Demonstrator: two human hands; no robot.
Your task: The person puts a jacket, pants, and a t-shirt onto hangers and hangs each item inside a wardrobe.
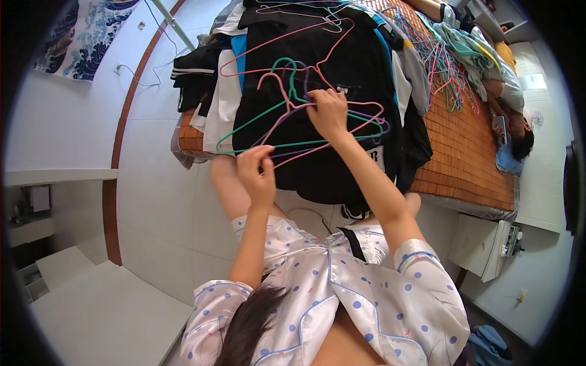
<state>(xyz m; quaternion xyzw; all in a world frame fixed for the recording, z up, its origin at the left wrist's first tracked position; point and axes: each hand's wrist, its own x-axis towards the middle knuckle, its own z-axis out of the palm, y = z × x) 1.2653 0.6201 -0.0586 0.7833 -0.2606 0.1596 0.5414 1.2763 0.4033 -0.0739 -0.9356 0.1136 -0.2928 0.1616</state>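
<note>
Orange woven matting covers the bed (464,165), with a black garment (329,79) heaped at its near-left corner. On that garment lies a bundle of wire hangers (293,122), teal, pink and purple, long bars running roughly parallel to the near edge, hooks pointing away toward the far side. Right hand (328,113) is closed over the hanger necks at the bundle's middle. Left hand (256,174) pinches the lower bars at the near edge, nearer the body. More hangers (439,61) lie loose near the far-right edge.
</note>
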